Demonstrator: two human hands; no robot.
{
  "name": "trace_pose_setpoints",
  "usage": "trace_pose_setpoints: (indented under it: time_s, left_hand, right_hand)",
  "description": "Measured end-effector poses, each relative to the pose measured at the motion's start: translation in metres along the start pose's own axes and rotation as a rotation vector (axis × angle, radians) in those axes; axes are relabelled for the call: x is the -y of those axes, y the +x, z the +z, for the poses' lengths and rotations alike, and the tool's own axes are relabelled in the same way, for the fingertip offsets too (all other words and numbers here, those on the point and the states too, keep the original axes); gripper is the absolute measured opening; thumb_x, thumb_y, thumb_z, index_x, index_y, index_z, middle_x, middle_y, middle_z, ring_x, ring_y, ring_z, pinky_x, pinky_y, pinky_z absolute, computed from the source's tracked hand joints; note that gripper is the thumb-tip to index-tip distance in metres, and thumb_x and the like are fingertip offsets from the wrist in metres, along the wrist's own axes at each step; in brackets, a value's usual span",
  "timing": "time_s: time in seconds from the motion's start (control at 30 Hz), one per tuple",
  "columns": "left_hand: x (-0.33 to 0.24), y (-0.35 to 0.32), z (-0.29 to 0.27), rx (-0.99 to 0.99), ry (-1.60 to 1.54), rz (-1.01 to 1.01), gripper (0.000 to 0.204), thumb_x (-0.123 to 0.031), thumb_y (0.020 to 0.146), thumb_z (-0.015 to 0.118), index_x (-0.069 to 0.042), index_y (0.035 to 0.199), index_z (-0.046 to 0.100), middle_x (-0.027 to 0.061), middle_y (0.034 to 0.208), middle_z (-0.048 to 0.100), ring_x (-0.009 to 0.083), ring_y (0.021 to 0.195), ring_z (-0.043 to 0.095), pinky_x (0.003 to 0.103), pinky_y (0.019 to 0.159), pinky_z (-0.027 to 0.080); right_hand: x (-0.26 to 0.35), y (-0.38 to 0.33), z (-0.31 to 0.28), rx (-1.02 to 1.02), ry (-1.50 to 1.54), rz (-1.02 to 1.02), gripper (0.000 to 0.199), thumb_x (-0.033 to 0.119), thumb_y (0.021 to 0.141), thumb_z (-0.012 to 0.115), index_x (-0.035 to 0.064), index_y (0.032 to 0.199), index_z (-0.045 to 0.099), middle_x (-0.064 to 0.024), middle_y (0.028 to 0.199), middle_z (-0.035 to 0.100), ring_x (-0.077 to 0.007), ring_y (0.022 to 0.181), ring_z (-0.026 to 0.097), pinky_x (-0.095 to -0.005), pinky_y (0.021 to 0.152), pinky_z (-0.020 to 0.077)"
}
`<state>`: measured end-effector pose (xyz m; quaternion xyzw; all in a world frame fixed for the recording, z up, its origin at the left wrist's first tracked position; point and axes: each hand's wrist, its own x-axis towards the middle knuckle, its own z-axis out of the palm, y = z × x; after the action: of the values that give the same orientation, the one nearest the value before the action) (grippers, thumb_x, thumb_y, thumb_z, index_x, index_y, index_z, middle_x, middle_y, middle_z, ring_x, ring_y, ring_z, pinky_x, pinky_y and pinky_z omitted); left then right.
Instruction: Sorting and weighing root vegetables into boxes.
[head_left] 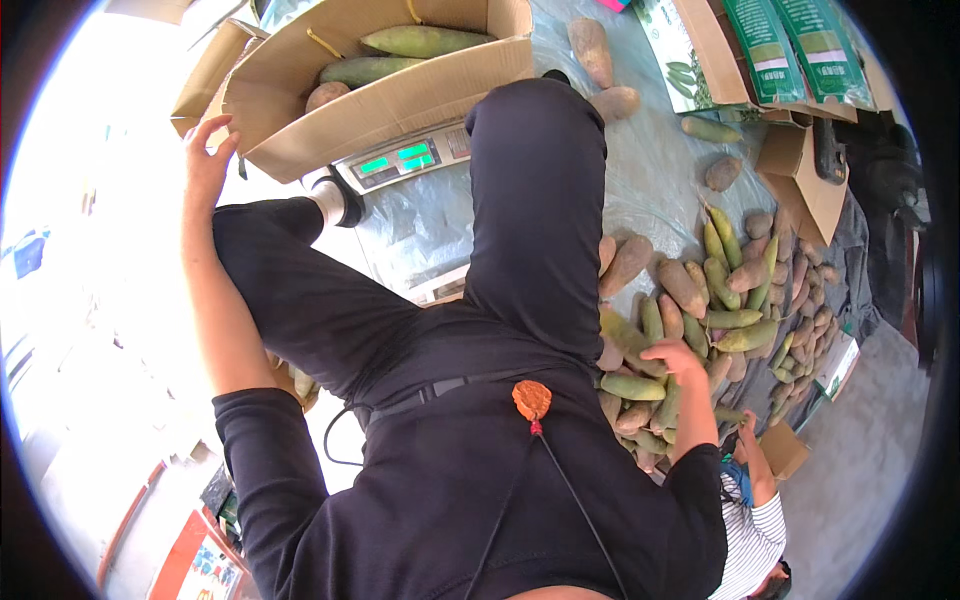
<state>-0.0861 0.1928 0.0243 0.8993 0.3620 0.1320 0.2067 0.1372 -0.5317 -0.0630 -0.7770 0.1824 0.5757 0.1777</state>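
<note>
Left hand at the box end, right hand over the heap

From my distant place I watch the left hand (207, 165) beside the left end of the cardboard box (400, 112). Its fingers are loosely bent and hold nothing that I can see; if they press the cardboard, I cannot tell. The long near wall of the box makes an edge to the right of this hand, and its top stands open. Ahead of the right hand (683, 360), I see the plastic sheet (650, 185) with only a few roots on it, so here is more room.

The right hand is half open, fingers pointing left, just above a large green radish (630, 345); I cannot tell if they touch it. The heap under and around this hand mixes long green radishes, some yellowish, with blunt brown roots (683, 290), dull and earthy. In the box, right of the left hand, lie two green radishes (425, 41) and one brown root (327, 95).

The box rests on a scale (400, 162) with lit green displays. Between the hands the raised knee (540, 130) stands in the way. Far ahead of the right hand is another carton (715, 50) with green packets (797, 50). Behind this hand, to its right, I notice a person in a striped shirt (750, 530).
</note>
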Motion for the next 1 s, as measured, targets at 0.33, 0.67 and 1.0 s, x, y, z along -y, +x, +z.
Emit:
trace_pose_setpoints:
  time_s: [0.33,0.67,1.0]
  left_hand:
    - [-0.008,-0.004,-0.005,-0.025,-0.001,0.014,0.031,-0.011,0.076,0.065,-0.005,0.107,0.063,0.0124,0.108,0.059,0.0269,0.108,0.051,0.037,0.096,0.038]
    - [-0.026,-0.009,-0.009,0.008,-0.046,-0.05,0.031,-0.009,0.077,0.064,-0.005,0.108,0.062,0.0119,0.111,0.055,0.0266,0.11,0.049,0.037,0.097,0.037]
    - [-0.026,-0.014,-0.019,0.018,-0.072,-0.089,0.032,-0.01,0.078,0.064,-0.005,0.109,0.062,0.0123,0.112,0.054,0.0265,0.11,0.05,0.037,0.096,0.039]
  right_hand:
    - [0.215,-0.07,-0.078,-0.148,0.161,-0.885,0.052,0.021,0.069,0.07,-0.0022,0.114,0.059,-0.0058,0.101,0.062,-0.0148,0.095,0.056,-0.0277,0.085,0.0409]
    - [0.458,-0.158,0.029,-0.054,-0.285,-1.496,0.042,0.032,0.076,0.068,0.001,0.104,0.065,-0.0064,0.093,0.063,-0.0142,0.087,0.057,-0.0287,0.079,0.0436]
    - [0.491,-0.099,0.048,-0.227,-0.121,-1.41,0.034,0.028,0.078,0.067,0.001,0.099,0.065,-0.009,0.087,0.065,-0.0176,0.079,0.061,-0.0308,0.073,0.0478]
